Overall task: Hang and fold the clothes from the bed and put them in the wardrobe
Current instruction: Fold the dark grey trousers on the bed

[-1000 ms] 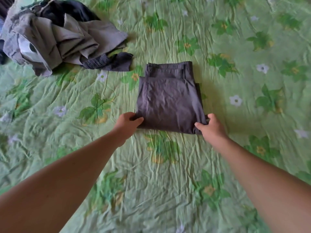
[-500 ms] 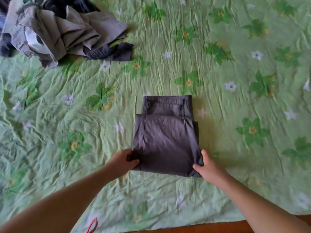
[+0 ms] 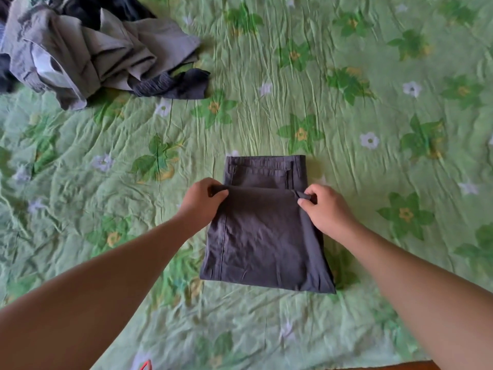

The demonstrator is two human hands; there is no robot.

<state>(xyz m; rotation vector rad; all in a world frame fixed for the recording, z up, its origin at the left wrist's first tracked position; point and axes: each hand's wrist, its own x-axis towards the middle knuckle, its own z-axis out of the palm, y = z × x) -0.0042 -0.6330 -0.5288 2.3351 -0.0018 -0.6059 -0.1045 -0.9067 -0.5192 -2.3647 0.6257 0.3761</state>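
A pair of dark grey trousers (image 3: 264, 236) lies folded into a rectangle on the green flowered bedspread (image 3: 346, 124), waistband at the far end. My left hand (image 3: 205, 198) pinches the left corner of the top layer's far edge. My right hand (image 3: 324, 206) pinches the right corner of that same edge. Both hands sit just below the waistband. A heap of unfolded grey and dark clothes (image 3: 88, 46) lies at the far left of the bed.
A strip of the brown wooden bed frame (image 3: 386, 365) shows at the bottom right. A small red object (image 3: 145, 365) peeks in at the bottom edge. Open bedspread lies right of the trousers.
My hands let go of the near fold and moved up to the far edge of the top layer. The trousers lie closer to me than a second ago.
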